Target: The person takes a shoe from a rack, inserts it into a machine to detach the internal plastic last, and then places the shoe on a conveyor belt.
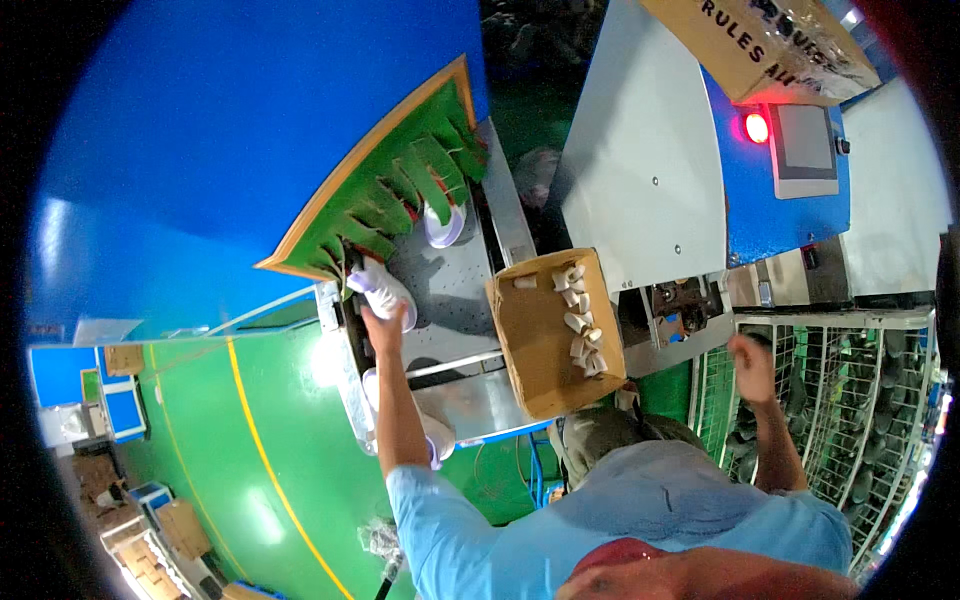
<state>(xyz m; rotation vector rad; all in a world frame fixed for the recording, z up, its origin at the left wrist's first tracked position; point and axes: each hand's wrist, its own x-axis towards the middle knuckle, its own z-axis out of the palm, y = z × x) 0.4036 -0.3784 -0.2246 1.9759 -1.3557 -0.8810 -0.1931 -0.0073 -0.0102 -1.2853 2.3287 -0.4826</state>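
Observation:
My left hand (388, 328) is closed round a white-and-lavender shoe (378, 287) at the left front of a machine's metal bed, beside hanging green strips (375, 237). Farther back on the bed, a second white shoe with a lavender rim (444, 226) sits partly under the strips. One more pale shoe (437, 440) shows in part beside my left forearm. On the right, my right hand (754, 368) is raised near a wire rack (712, 395), its fingers curled. A dark shape lies at its fingertips; whether the hand grips it is unclear.
An open cardboard box (515, 350) with several small white curled pieces stands between the machines. The rack carries many dark, shoe-shaped items. Ahead right, a blue-and-grey machine has a screen (805, 140) and a lit red lamp (756, 128). Green floor (200, 420) with yellow lines lies left.

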